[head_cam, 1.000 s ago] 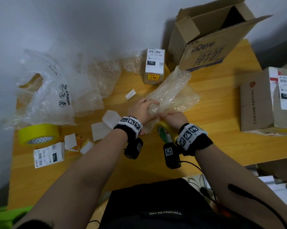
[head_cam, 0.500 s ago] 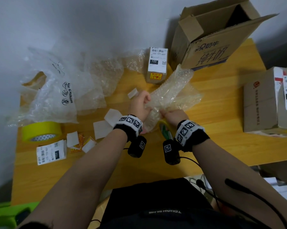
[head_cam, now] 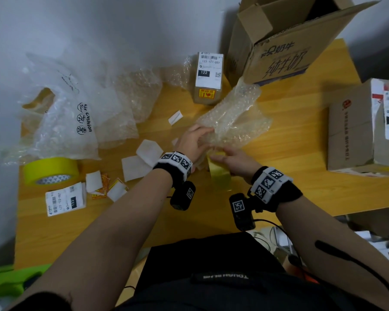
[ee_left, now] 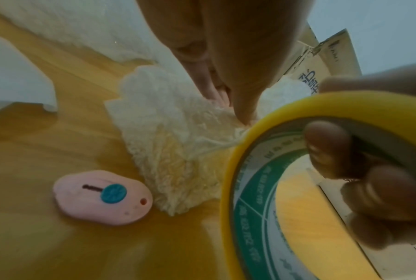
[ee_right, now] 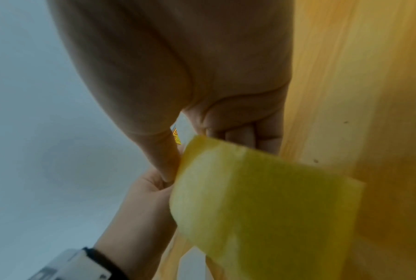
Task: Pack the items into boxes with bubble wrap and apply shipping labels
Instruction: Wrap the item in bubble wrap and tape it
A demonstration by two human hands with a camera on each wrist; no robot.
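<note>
Bubble-wrapped bundle (head_cam: 231, 122): one; tape rolls: two; labelled boxes: two.

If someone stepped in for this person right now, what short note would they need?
Left hand: holds the bubble-wrapped bundle on the table.
Right hand: fingers through the yellow tape roll, its strip pulled out at the bundle.
Done: item wrapped; two boxes, small and right, already labelled.
Left: tape the wrap, box it, apply the loose label. Pink cutter lies under the left wrist.
</note>
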